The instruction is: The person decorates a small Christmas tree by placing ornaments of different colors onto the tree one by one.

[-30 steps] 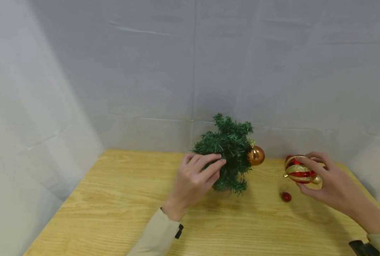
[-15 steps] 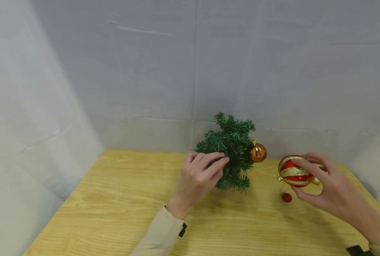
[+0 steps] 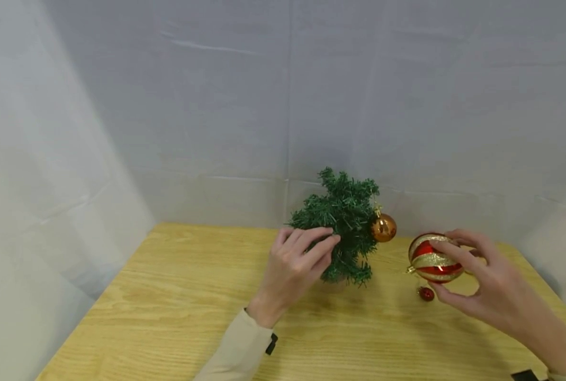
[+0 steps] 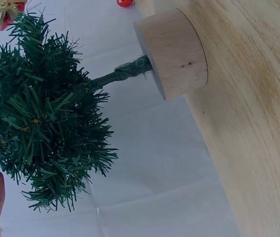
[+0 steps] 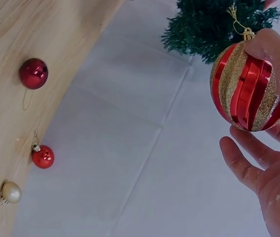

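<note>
We see the red and gold striped ball (image 3: 432, 259) in the right hand (image 3: 494, 280), held above the desk (image 3: 192, 317), to the right of the small green tree (image 3: 344, 211). Its golden cap points toward the tree. The thumb and fingers of this hand bend around the ball, only as wide as the ball needs, and in the right wrist view we notice one finger standing apart from it. The left hand (image 3: 297, 264) reaches to the tree with fingers slightly bent, the tips at the branches; whether they pinch a branch, we cannot tell. On the tree's right side hangs an orange ball (image 3: 384, 228). The tree has a round wooden base (image 4: 174, 54). In the right wrist view, we find a dark red ball (image 5: 33, 73), a bright red ball (image 5: 43, 156) and a pale ball (image 5: 11, 192) on the desk.
</note>
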